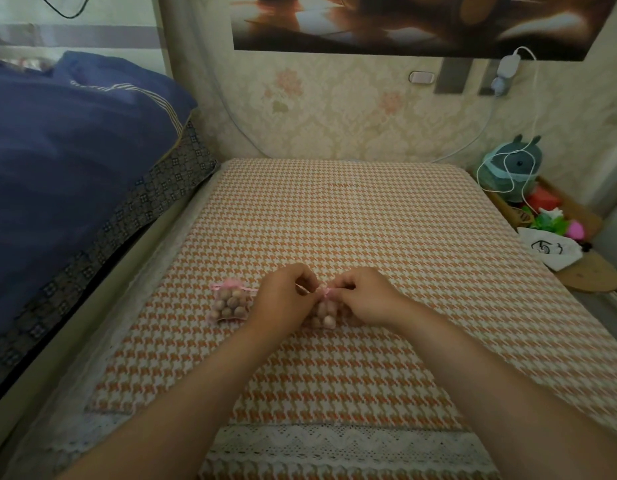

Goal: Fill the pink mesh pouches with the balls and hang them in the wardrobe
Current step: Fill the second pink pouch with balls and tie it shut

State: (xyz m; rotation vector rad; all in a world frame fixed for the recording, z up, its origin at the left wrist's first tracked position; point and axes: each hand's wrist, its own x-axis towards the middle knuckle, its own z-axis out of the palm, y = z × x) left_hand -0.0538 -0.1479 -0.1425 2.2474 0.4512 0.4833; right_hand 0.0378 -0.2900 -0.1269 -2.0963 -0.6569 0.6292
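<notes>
Two pink mesh pouches filled with small wooden balls lie on the orange houndstooth table cover (pixel 352 216). One pouch (pixel 230 304) rests closed to the left of my hands, its ribbon drawn tight. The second pouch (pixel 323 313) sits between my hands, partly hidden by them. My left hand (pixel 286 294) and my right hand (pixel 364 295) both pinch the pink ribbon at the neck of this second pouch, fingers closed on it. No loose balls are visible on the cover.
A bed with a dark blue duvet (pixel 68 161) borders the table on the left. A wallpapered wall stands behind. At the right sit a plush toy (pixel 513 168), a white charging cable, a white bag (pixel 551 249) and small colourful items.
</notes>
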